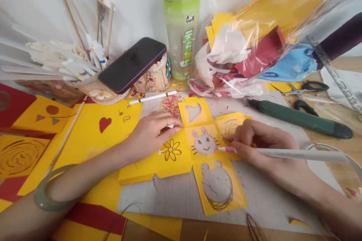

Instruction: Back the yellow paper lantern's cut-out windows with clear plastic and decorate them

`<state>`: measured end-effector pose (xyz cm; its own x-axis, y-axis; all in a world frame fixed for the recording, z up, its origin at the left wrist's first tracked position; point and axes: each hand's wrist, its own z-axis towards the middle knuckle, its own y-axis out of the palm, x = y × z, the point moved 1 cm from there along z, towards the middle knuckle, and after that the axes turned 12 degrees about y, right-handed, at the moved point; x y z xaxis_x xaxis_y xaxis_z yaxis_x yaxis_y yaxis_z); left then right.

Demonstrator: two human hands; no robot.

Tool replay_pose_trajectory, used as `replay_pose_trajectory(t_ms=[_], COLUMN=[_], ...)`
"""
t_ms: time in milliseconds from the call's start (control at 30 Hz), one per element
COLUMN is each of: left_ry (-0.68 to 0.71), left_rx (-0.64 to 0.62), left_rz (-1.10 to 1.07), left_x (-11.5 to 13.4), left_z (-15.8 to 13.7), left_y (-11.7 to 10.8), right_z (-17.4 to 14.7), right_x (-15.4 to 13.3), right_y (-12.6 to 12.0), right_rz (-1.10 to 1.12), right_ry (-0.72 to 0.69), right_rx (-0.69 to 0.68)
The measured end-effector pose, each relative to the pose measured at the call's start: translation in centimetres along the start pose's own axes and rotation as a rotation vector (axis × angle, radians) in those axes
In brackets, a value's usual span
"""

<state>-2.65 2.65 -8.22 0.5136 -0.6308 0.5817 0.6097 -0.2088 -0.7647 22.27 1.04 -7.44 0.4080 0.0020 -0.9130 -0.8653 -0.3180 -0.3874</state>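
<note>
In the middle lies a cross-shaped yellow paper cutout (183, 160) with cut-out pictures backed by clear film. Its centre panel bears a rabbit face (205, 143) with black whiskers and a smile. Pinched in my right hand (263, 143) is a white marker pen (299, 153), its pink tip at the whiskers on the rabbit's right side. My left hand (155, 131) rests on the cutout's left part, above a cut-out flower (171, 150). Between its thumb and forefinger shows the end of a small white piece (170, 125), perhaps a pen cap.
Behind stand a drink bottle (181, 26), a phone (132, 64) on small baskets, and a plastic bag (234, 56) of paper scraps. A green utility knife (299, 118) and scissors (304, 90) lie right. A second white pen (152, 97) lies behind my left hand; yellow sheets (93, 131) spread left.
</note>
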Motion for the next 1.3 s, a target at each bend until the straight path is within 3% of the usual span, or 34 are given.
replay_pose_trajectory(t_ms=[100,200,467,633,1100,1300], left_ry=[0.001,0.007,0.034,0.055,0.057,0.06], left_rx=[-0.008,-0.017,-0.023,-0.031,-0.018,-0.022], left_rz=[0.002,0.01,0.033,0.064,0.047,0.062], left_x=[0.1,0.0,0.1,0.3,0.3,0.3], left_z=[0.0,0.1,0.2,0.3,0.3,0.3], left_y=[0.0,0.0,-0.1,-0.2,-0.2,-0.2], right_z=[-0.2,-0.4,-0.9,-1.2,-1.1,-0.8], right_x=[-0.3,-0.5,-1.0,-0.9,-0.4,-0.2], right_y=[-0.6,-0.9,0.4,0.7,1.2,1.3], right_rz=[0.039,0.029,-0.063,-0.183,-0.234,-0.255], right_ry=[0.038,0.077,0.045,0.025,-0.097,-0.084], right_rx=[0.141,0.193,-0.033,-0.033,-0.044,-0.038])
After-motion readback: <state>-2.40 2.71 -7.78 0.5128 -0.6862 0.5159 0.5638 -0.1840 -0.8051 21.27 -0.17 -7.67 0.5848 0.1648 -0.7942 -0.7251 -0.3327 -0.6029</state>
